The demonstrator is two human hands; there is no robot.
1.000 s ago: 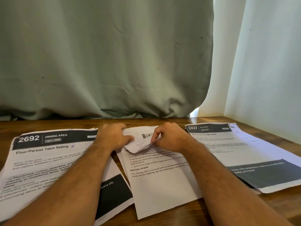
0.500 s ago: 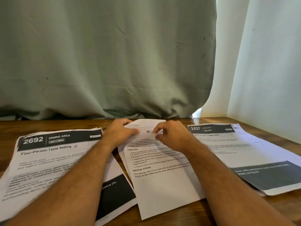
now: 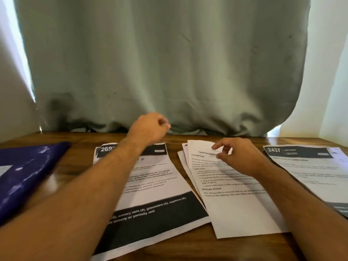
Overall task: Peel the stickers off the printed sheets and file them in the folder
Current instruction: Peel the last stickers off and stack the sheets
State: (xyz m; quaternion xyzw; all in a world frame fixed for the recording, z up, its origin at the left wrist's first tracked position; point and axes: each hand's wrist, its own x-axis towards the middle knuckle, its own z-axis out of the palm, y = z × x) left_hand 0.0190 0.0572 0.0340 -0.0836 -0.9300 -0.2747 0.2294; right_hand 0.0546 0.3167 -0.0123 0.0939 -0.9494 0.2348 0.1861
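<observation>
The middle printed sheet (image 3: 231,185), thin, limp and easily creased, lies on the wooden table (image 3: 79,137) under the right hand (image 3: 239,157), whose loosely curled fingers hover at its top edge, the best pinching point, while the raised left hand (image 3: 150,129) appears closed, contents unclear.

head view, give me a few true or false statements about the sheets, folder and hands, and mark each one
1. A blue folder lies at the left end of the table. True.
2. The sheet headed 2437 is the leftmost sheet. False: it is the rightmost; the sheet headed 2692 lies nearest the folder.
3. The right hand is over the middle sheet. True.
4. The left hand presses flat on the folder. False: it is raised above the top of the 2692 sheet, fingers curled.
5. The folder lies on top of the middle sheet. False: they lie apart, with the 2692 sheet between them.
</observation>
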